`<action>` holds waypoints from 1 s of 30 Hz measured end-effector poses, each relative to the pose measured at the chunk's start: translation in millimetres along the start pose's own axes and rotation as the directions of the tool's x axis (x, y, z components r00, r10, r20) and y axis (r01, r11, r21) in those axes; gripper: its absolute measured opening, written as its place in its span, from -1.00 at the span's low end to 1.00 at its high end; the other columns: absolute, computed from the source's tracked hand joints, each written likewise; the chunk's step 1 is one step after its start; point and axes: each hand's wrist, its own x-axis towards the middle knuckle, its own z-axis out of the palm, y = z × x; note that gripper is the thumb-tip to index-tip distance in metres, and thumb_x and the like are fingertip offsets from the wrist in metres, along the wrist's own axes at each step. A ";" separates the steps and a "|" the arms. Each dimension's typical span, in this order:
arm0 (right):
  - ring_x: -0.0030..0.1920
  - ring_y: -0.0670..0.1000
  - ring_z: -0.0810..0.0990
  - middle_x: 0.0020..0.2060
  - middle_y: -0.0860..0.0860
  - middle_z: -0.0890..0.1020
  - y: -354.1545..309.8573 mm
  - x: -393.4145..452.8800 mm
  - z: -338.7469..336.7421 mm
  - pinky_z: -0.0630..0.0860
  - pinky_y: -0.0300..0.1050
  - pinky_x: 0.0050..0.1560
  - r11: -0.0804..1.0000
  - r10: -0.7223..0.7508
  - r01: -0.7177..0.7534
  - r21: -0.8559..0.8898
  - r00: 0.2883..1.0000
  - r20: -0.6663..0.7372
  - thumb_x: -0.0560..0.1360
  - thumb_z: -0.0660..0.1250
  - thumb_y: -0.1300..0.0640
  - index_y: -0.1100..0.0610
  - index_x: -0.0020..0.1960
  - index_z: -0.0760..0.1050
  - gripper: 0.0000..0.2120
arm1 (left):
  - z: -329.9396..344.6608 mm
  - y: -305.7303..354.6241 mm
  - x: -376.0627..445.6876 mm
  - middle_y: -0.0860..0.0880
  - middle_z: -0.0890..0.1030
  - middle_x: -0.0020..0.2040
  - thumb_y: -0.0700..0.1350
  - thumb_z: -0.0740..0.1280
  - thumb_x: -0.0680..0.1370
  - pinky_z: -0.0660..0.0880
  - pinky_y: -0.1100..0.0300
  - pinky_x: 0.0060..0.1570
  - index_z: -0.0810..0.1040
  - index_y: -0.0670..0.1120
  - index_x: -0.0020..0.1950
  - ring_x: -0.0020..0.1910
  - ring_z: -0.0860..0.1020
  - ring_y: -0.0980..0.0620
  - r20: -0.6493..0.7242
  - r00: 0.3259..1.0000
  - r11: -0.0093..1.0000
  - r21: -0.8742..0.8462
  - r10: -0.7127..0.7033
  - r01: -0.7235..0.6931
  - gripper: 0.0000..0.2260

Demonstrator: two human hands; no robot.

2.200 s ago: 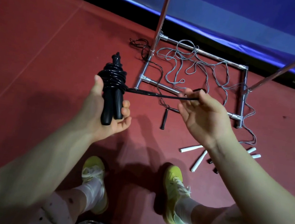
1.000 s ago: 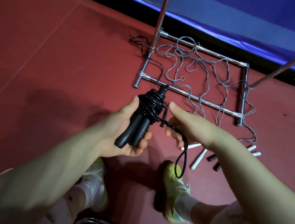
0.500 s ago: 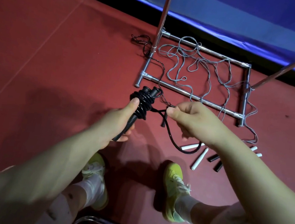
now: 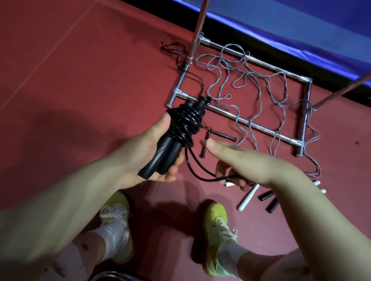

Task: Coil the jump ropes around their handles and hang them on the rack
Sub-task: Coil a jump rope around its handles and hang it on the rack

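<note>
Black rope is mostly coiled round its two handles, held up over the red floor just in front of the rack base's near-left corner. Left hand grips the handles, thumb against the coil. Right hand pinches the leftover loop hanging off the bundle. Grey ropes lie tangled across the base, white handles by its near-right corner.

We see a red floor carrying the rack base, tangled grey ropes, a thin black rope, white handles and black handles.
</note>
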 end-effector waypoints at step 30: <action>-0.51 -0.09 0.18 -0.43 -0.06 0.27 -23.8 7.0 33.0 0.23 -0.23 -0.50 0.792 -0.145 0.259 0.553 0.959 -0.242 0.38 0.18 -0.35 -0.05 -0.43 0.49 -0.57 | -2.0 -11.2 7.6 0.21 0.60 -0.31 0.25 0.39 0.15 0.43 0.27 -0.20 0.54 0.06 -0.15 -0.29 0.52 0.23 -0.212 0.839 0.771 0.550 0.502 -0.323 -0.61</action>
